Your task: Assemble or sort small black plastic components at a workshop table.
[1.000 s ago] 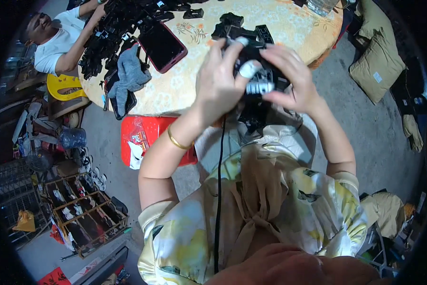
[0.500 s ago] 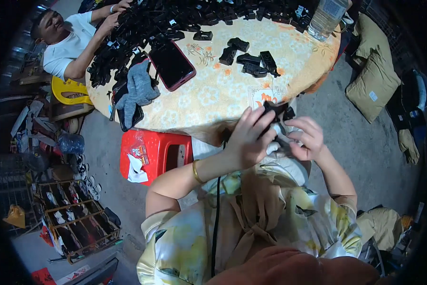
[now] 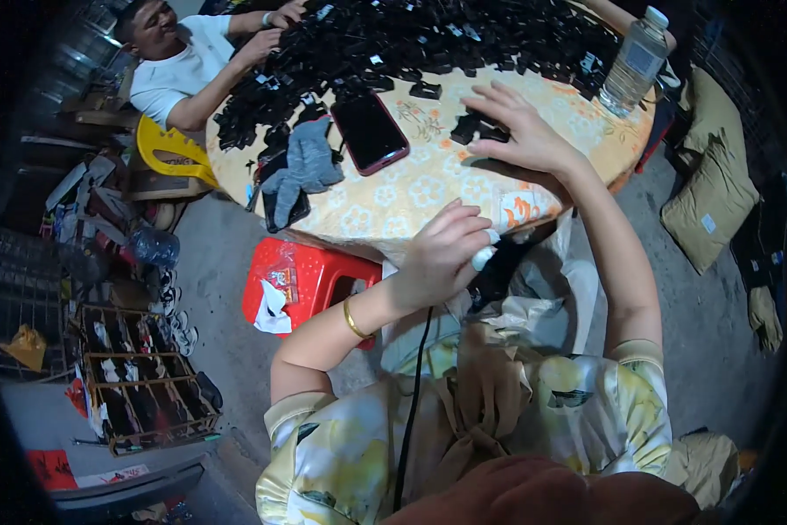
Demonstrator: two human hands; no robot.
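Observation:
My right hand reaches over the table with its fingers apart, above a few small black plastic parts. It covers some of them, and I see no grip on any. Near the table's front edge, my left hand is curled closed, a gold bangle on its wrist. White coverings show at its thumb and fingertip; whatever it may hold is hidden. Below the table edge an open whitish bag stands before me, with something dark inside near the left hand.
A big heap of black plastic parts covers the far side of the patterned tablecloth. Around it are a phone, a grey glove and a water bottle. A red stool stands at left. A co-worker handles parts at far left.
My right hand has left the left hand and stretched forward to the small group of black parts. The black part between my hands no longer shows. The view has shifted slightly.

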